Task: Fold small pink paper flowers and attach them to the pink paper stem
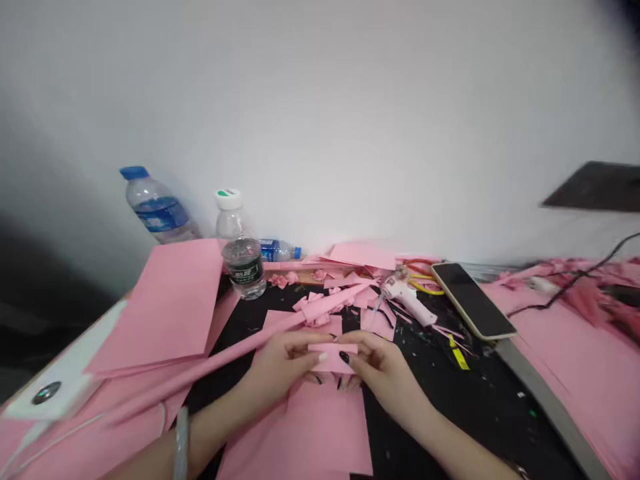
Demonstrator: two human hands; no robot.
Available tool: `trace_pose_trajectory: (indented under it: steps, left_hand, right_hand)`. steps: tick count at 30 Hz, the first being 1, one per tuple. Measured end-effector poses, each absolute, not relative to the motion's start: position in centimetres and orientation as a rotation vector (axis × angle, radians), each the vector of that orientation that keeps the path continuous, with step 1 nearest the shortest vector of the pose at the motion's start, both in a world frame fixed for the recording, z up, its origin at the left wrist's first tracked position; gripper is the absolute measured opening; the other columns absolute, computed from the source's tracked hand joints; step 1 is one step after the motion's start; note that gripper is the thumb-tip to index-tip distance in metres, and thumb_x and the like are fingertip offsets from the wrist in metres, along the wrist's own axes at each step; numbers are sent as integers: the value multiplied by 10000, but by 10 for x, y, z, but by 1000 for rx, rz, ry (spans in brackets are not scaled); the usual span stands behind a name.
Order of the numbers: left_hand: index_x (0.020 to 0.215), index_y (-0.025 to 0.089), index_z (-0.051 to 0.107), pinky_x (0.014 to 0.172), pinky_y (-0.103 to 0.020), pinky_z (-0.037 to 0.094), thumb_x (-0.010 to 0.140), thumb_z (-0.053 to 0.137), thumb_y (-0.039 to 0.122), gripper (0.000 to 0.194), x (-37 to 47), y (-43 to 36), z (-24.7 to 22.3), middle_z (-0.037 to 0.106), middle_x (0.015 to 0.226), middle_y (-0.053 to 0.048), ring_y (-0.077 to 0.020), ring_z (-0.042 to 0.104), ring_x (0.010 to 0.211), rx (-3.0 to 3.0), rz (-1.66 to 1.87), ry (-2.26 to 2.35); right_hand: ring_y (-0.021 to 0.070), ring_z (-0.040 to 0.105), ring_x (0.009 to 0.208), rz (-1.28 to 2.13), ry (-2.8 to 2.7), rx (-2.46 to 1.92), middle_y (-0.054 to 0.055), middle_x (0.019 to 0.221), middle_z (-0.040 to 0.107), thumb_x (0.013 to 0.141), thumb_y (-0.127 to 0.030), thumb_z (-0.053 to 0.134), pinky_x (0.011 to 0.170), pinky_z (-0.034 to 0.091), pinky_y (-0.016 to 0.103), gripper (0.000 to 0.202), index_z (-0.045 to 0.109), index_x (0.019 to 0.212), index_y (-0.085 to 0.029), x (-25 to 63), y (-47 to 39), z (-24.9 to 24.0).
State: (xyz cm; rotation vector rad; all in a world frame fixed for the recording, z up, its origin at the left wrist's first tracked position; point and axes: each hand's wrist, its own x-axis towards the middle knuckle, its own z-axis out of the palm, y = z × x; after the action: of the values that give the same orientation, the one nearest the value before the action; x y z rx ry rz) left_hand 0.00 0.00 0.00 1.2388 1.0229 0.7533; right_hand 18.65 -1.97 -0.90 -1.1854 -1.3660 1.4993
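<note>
both hands at work on a small pink paper piece (333, 358), held at the lower centre of the frame above a large pink sheet (325, 433) that lies on the black tabletop (440, 400). the step in hand appears to be folding or creasing: the piece shows a straight upper edge and a band running across it. such a step would call for aligned edges and even thumb pressure along the crease; whether the fold is complete cannot be told.

the left hand (280, 363) enters from the lower left, its forearm slanting up and inward, a pale band (181, 443) at the wrist. the right hand (383, 367) enters from the lower right in a near mirror pose. each pinches one end of the piece, the thumb laid on the near face and pointing toward the middle, the other fingers curled behind and beneath; the grips are narrow, and the thumb tips stand close but apart.

left of centre, a long pink paper roll (245, 345) runs diagonally behind the left hand. beyond the right hand, toward the right of the frame, lie a glue gun (411, 301) and a phone (473, 300).
</note>
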Motion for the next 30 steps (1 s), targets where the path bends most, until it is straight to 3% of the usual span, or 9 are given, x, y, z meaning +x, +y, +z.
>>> trace_pose_trajectory:
  steps: [13, 30]
  left_hand:
    - [949, 118, 740, 654, -319, 550, 711, 652, 207, 269, 0, -2, 0, 742, 912, -91, -198, 695, 688, 1187, 744, 1045]
    - [897, 119, 717, 649, -297, 536, 701, 705, 246, 233, -1, -1, -5, 748, 820, -67, -179, 692, 651, 1055, 743, 998]
  right_hand:
    - [133, 649, 518, 1348, -1404, -1210, -30, 613, 645, 758, -133, 564, 521, 536, 228, 194, 690, 895, -187, 187, -21, -8]
    - [130, 665, 524, 1452, -1314, -1179, -32, 622, 674, 745, -147, 607, 546, 561, 230, 220, 733, 919, -195, 189, -19, -8]
